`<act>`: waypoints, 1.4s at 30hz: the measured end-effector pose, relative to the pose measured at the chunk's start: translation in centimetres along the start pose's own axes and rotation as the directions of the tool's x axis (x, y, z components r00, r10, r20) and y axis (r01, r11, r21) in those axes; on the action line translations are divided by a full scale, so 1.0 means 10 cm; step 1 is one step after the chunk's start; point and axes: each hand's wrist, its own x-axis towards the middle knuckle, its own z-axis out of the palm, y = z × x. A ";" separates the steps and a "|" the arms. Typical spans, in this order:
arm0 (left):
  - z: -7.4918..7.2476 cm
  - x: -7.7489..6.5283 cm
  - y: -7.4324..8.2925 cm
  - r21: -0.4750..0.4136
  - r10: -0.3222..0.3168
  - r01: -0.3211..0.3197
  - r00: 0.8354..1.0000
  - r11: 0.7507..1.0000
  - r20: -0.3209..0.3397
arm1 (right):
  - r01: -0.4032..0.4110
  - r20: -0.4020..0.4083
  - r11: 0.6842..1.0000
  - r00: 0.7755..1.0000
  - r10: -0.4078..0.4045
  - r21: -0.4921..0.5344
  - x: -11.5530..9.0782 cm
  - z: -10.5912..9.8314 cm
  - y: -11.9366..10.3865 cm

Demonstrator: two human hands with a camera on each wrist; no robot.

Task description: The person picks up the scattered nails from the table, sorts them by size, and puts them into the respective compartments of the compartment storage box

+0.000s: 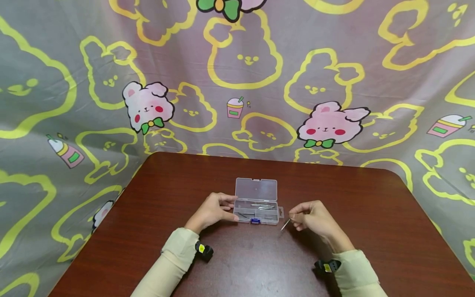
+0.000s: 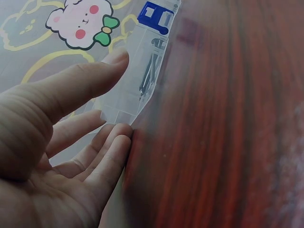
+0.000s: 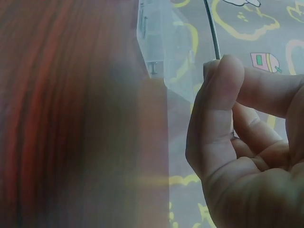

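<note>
A small clear plastic box [image 1: 256, 212] with a blue latch [image 1: 255, 221] lies on the table, its lid [image 1: 256, 189] tipped back. My left hand [image 1: 213, 211] holds the box's left end, thumb by the front corner and fingers along the side. Several slim metal nails [image 1: 262, 206] lie in its compartments. To the right of the box, my right hand [image 1: 309, 216] pinches a thin metal nail [image 1: 285, 224] between thumb and fingertips, slanting down to the left. In the right wrist view the shank [image 3: 212, 28] sticks out past the fingertips; its other end is hidden in them.
A clear hanging tab [image 1: 281, 212] juts from the box's right end, close to my right hand. The dark red-brown wooden table [image 1: 256, 260] reaches back to a grey curtain [image 1: 222, 128] with cartoon prints. Black cameras [image 1: 204, 251] are strapped to both wrists.
</note>
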 end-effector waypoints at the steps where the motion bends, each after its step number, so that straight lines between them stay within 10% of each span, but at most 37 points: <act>1: 0.00 0.00 0.00 -0.003 -0.002 0.002 1.000 1.000 0.000 | -0.008 -0.010 1.000 1.000 0.008 0.008 0.01 0.01 0.00; 42: -0.02 -0.01 0.00 0.030 -0.002 0.002 1.000 1.000 -0.004 | -0.057 -0.094 0.971 0.992 0.081 0.233 0.41 0.32 -0.09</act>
